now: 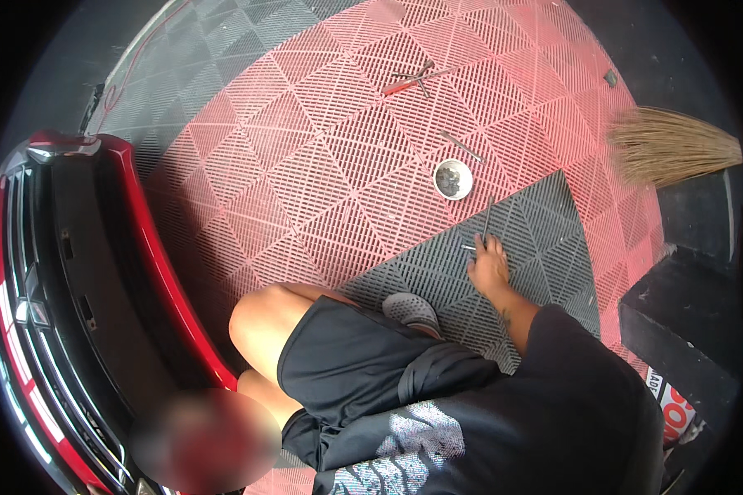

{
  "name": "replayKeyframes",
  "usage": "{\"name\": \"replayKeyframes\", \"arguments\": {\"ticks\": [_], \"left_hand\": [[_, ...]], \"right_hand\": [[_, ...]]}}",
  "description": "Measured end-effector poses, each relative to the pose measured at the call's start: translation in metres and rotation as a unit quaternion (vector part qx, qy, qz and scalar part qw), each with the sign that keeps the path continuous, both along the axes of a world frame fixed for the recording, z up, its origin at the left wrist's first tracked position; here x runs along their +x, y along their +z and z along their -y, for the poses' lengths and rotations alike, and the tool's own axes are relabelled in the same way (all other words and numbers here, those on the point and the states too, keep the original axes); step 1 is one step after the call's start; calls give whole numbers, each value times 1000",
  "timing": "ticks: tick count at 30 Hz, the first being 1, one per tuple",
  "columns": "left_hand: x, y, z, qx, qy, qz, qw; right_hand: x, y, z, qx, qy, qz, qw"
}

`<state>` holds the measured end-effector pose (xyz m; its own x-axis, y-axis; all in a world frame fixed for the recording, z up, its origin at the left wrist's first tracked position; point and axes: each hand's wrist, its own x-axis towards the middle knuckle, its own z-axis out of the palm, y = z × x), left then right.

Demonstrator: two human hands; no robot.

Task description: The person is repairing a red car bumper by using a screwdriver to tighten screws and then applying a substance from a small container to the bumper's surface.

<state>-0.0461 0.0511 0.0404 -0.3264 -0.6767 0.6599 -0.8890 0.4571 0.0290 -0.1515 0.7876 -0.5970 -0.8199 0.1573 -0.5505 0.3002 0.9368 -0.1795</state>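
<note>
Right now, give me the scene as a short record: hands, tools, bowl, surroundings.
Right hand: low over grey tiles, at a thin tool; grip unclear
Left hand: not visible
Bowl: white, small grey pieces inside, on red tiles
Beside bowl: metal rod
Farther out: red-handled tool, crossed with other tools
Left side: red-and-black car part
Right side: broom
Unclear: blurred patch, lower left

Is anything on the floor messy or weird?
A little: the slim red-handled tool lies crossed with a dark metal tool, loose on the pink slatted tiles beyond the round white bowl, which looks untidy. I see nothing spilled.
</note>
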Motion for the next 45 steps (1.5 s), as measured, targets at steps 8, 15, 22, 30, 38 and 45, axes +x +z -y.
{"name": "replayKeyframes", "arguments": {"ticks": [8,15,22,30,38,45], "left_hand": [[19,5,40,-11,-59,15,998],[83,39,153,58,-73,57,994],[131,52,184,40,-59,65,995],[95,44,170,48,-93,49,993],[86,37,151,33,-91,51,994],[94,35,162,31,-66,41,996]], "right_hand": [[-22,23,9,14,14,98,995],[-38,41,8,17,82,195,977],[-33,-5,-15,-60,-1,-6,998],[-35,7,-7,-1,-11,-29,1000],[-60,7,-4,-19,-141,10,990],[-94,5,-2,-16,-261,-90,961]]}}
